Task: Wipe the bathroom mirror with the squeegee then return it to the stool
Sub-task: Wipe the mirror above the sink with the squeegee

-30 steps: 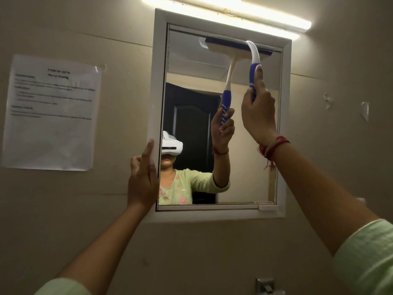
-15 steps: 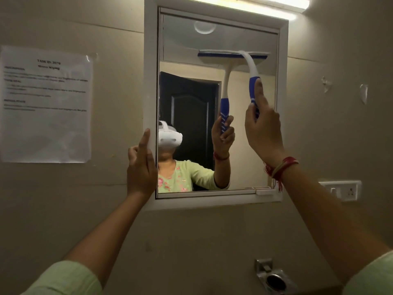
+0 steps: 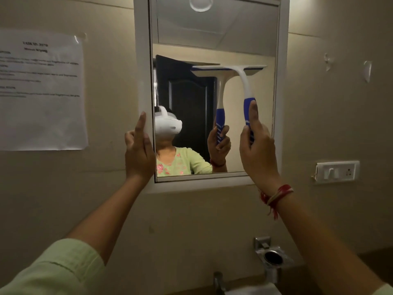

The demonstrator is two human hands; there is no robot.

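Note:
A white-framed bathroom mirror (image 3: 212,35) hangs on the beige wall. The squeegee (image 3: 246,84), white with a blue grip, has its blade pressed flat across the glass about halfway up, on the right side. My right hand (image 3: 257,152) is shut around its blue handle, thumb up along the grip. My left hand (image 3: 139,150) rests against the mirror's left frame edge near the bottom, one finger pointing up. The glass reflects the person, the squeegee and a dark door. The stool is out of view.
A taped paper sheet (image 3: 40,90) hangs left of the mirror. A switch and socket plate (image 3: 337,172) sits on the wall to the right, with two small wall hooks (image 3: 366,70) above it. Below are a chrome holder (image 3: 273,257) and a tap (image 3: 218,281).
My right hand has pulled the squeegee down the glass from near the top edge to about mid height. My left hand stayed on the frame. The view tilted downward.

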